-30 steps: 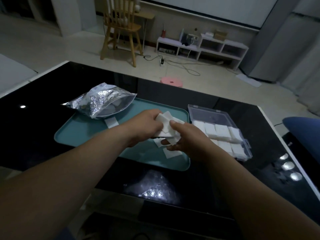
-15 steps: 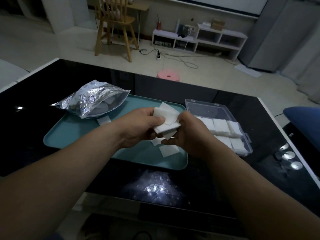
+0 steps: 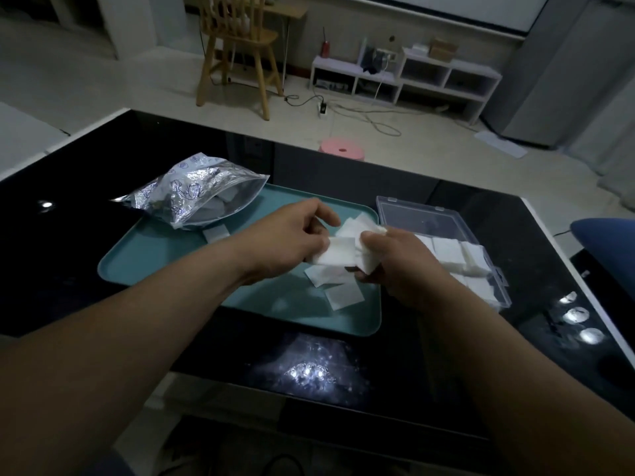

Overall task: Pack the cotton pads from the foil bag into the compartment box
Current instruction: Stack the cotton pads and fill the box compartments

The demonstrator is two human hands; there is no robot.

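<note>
Stack of white pads (image 3: 338,253) held in the air over the right half of the teal tray (image 3: 144,255), between both hands. Left hand (image 3: 285,240) pinches the left end of the stack, fingers closed on it. Right hand (image 3: 395,262) clamps the right end, thumb on top, a few pads fanning up behind the thumb. Hands nearly touching.

Two loose pads (image 3: 335,286) lie flat on the tray right under the stack. One more pad (image 3: 216,232) sits on the tray at the bag's mouth.

Foil bag (image 3: 192,195) lies on its side across the tray's far-left corner, mouth facing right, more pads visible inside.

Clear box (image 3: 426,218) just right of the tray, lid open. Near compartments packed with pads; far section looks bare, but the right hand hides part of it.

All on a glossy black table (image 3: 481,338). Behind it: wooden chair (image 3: 237,46), pink stool (image 3: 342,151), low white shelf (image 3: 405,77).
</note>
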